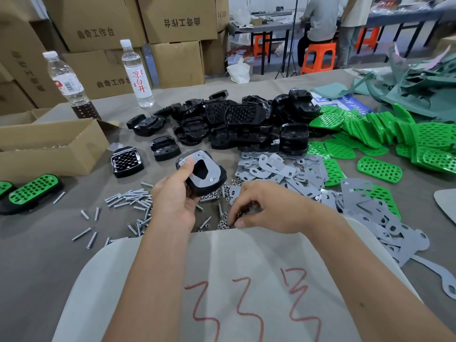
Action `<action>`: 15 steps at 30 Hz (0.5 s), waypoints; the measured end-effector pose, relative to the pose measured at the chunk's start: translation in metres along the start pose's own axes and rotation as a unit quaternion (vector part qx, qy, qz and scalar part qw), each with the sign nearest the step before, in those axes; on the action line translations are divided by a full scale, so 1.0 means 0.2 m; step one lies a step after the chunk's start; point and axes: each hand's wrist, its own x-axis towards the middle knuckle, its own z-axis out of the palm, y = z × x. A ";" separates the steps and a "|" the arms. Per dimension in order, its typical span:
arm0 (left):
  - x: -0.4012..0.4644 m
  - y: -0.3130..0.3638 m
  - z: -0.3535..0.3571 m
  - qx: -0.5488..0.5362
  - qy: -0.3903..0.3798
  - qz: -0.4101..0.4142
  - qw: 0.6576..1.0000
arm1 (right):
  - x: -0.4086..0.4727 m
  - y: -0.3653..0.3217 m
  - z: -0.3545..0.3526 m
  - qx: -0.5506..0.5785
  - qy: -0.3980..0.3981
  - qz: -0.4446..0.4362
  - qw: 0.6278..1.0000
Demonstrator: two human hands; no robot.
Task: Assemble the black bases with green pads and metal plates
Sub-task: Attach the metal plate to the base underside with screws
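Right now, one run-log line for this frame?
left hand: holds black base with metal plate on it | right hand: picking at nuts on table | bolts: loose beside left hand

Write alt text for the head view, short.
A person's left hand holds up a black base with a metal plate seated on it, while the right hand picks at small nuts on the table. Around them lie bolts, loose metal plates, black bases and green pads.
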 end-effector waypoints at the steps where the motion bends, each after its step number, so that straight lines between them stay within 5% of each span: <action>1: 0.00 0.00 0.00 0.000 0.000 0.000 1.000 | 0.00 0.00 0.01 -0.003 0.015 -0.002 1.000; 12: -0.02 0.01 0.00 -0.024 -0.021 -0.039 0.999 | 0.03 0.03 0.04 -0.102 0.129 0.036 0.986; 15: -0.03 0.01 0.00 -0.016 -0.030 -0.043 0.998 | 0.02 0.05 0.02 -0.095 0.102 0.036 0.990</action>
